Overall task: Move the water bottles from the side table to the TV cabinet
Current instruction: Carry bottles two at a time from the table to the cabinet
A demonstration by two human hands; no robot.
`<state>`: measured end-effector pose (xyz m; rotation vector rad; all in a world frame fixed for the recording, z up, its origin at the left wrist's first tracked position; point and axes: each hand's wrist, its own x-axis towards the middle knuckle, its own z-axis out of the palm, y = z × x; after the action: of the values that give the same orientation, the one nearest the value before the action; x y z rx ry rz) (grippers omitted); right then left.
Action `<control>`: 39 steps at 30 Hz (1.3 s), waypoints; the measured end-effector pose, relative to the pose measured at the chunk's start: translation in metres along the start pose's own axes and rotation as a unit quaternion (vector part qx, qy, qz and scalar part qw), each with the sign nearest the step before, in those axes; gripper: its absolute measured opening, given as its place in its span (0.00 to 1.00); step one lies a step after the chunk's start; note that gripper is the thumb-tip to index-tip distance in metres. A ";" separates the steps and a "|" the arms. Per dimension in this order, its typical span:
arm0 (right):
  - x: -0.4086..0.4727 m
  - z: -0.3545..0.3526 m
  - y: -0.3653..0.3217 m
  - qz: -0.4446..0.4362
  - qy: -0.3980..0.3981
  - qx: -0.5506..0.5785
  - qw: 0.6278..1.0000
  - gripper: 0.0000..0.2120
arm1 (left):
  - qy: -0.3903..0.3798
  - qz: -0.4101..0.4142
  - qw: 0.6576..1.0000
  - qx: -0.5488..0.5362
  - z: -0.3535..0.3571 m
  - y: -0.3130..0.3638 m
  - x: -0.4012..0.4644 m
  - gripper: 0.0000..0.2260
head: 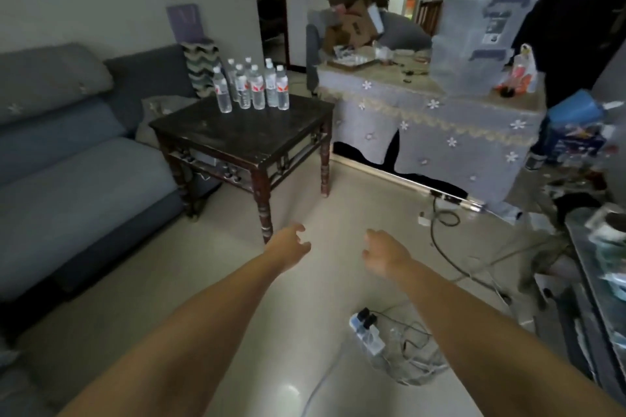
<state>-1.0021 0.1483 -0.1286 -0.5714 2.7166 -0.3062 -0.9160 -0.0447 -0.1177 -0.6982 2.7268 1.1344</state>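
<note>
Both arms reach forward over the pale floor, nothing held. Left hand (288,245) has fingers loosely curled and spread, palm turned inward; right hand (382,254) is much the same, blurred, fingers relaxed and part curled. Neither touches anything.

Water bottles (252,86), clear with white caps and red-white labels, stand upright in a tight cluster at the far edge of the dark wooden side table (244,132), far left of the hands and well apart from them. Exact count hard to tell, back ones hidden behind front ones.

Grey sofa (67,152) at left, cut off by the frame. Far right, a table under a flowered cloth (430,125) carries a cardboard box (352,27) and a clear plastic bin (474,44), all smeared. Right edge clutter is too blurred to name. Power strip (367,332) with tangled cables lies on the near floor.
</note>
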 end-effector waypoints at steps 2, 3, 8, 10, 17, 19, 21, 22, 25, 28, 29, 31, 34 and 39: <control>0.037 -0.003 -0.023 -0.023 -0.012 -0.012 1.000 0.21 | 0.017 -0.025 1.000 0.006 -0.022 -0.016 0.023 0.19; 0.055 -0.003 -0.035 -0.033 -0.014 -0.016 0.999 0.21 | 0.027 -0.036 0.999 0.002 -0.033 -0.025 0.035 0.17; 0.149 0.000 -0.111 -0.094 -0.031 -0.036 0.994 0.20 | 0.062 -0.095 0.993 -0.032 -0.090 -0.078 0.110 0.19; 0.196 -0.001 -0.148 -0.113 -0.032 -0.035 0.992 0.22 | 0.083 -0.102 0.990 -0.044 -0.119 -0.100 0.153 0.20; 0.342 -0.041 -0.261 -0.111 -0.029 -0.021 0.993 0.19 | 0.113 -0.090 0.988 -0.050 -0.230 -0.145 0.292 0.14; 0.378 -0.054 -0.288 -0.107 -0.011 -0.013 0.994 0.16 | 0.130 -0.082 0.987 -0.041 -0.266 -0.152 0.328 0.11; 0.413 -0.062 -0.314 -0.106 -0.003 0.002 0.994 0.16 | 0.139 -0.083 0.986 -0.035 -0.301 -0.159 0.368 0.11; 0.429 -0.064 -0.323 -0.107 -0.005 0.003 0.994 0.16 | 0.137 -0.080 0.987 -0.030 -0.312 -0.162 0.388 0.12; 0.471 -0.066 -0.336 -0.102 -0.023 -0.003 0.995 0.17 | 0.120 -0.083 0.989 -0.022 -0.321 -0.168 0.435 0.16; 0.522 -0.074 -0.343 -0.094 -0.039 -0.012 0.995 0.18 | 0.096 -0.067 0.993 -0.012 -0.324 -0.171 0.486 0.19; 0.544 -0.080 -0.345 -0.093 -0.037 -0.013 0.995 0.18 | 0.095 -0.061 0.993 -0.014 -0.327 -0.170 0.508 0.19; 0.586 -0.092 -0.350 -0.100 -0.022 -0.005 0.995 0.19 | 0.104 -0.058 0.993 -0.022 -0.337 -0.167 0.546 0.19; 0.644 -0.115 -0.359 -0.094 -0.016 0.004 0.995 0.20 | 0.115 -0.079 0.989 -0.050 -0.356 -0.160 0.601 0.19; 0.738 -0.140 -0.375 -0.098 -0.019 0.017 0.995 0.21 | 0.137 -0.095 0.982 -0.082 -0.390 -0.150 0.690 0.19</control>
<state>-1.5576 -0.4814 -0.1099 -0.8282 2.6183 -0.3859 -1.4313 -0.6646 -0.1201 -1.1944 2.7216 1.3143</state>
